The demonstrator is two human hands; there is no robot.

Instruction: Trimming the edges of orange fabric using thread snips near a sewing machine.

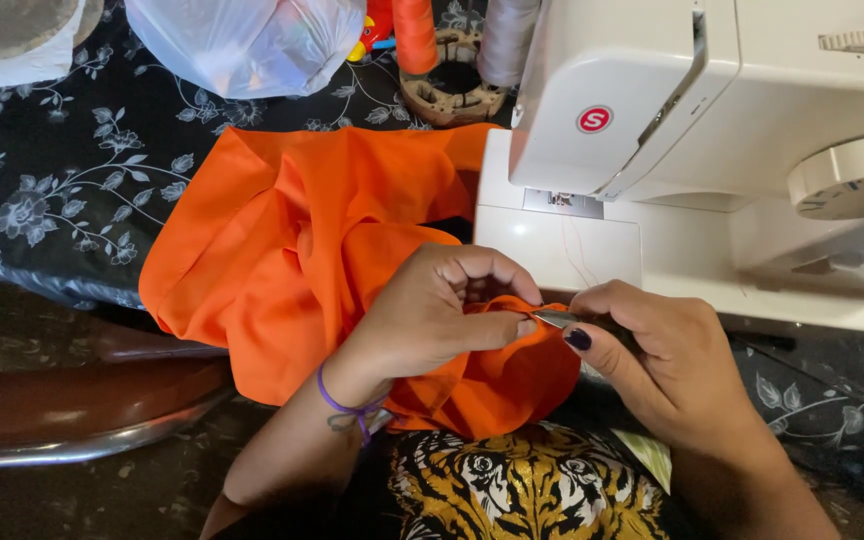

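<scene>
The white sewing machine blocks ahead; open tablecloth lies left of the orange fabric.

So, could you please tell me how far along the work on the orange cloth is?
Done: nothing I can confirm; no finished seam shows. In hand: the left hand pinches a fold of the orange cloth while the right hand holds a thin metal tool to it. Left: most of the cloth lies bunched beside the sewing machine, none under its needle.

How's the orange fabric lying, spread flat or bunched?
Bunched. The orange fabric lies in loose folds beside the sewing machine, one edge gathered in the left hand. The right hand holds a small metal tool to it.
</scene>
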